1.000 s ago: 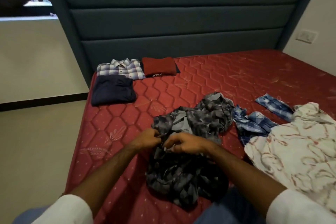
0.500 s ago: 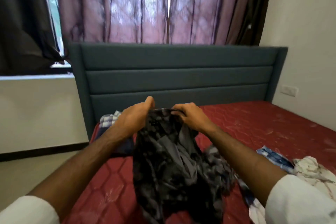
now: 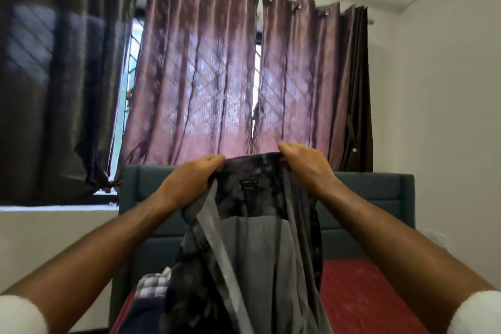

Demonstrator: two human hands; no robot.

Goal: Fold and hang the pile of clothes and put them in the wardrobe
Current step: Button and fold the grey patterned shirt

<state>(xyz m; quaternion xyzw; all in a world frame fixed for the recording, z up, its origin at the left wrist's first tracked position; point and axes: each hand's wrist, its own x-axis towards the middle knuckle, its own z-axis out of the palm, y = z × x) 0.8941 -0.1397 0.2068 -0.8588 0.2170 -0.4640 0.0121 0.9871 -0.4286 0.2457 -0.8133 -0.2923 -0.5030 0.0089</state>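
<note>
Head view shows 2 hands raised in front of the person, each pinching the collar of a dark grey patterned shirt: the left hand has its fingers curled round the collar's left end, the right hand grips the right end, thumb tucked behind the cloth. The shirt hangs open from that hold, its paler inside and a small neck label facing the camera, the front plackets falling loose toward the mattress. To do this step well, I judge the hands should slide apart to the shoulder seams, give a light shake so the fronts drop straight, and only then lay it face down on the red mattress for folding, or pass a hanger through the neck. At the mattress's head-end left corner a checked folded shirt peeks out beside the hanging cloth, with something dark blue below it. No wardrobe, basket or other container is in sight; behind stand the headboard and curtains.
</note>
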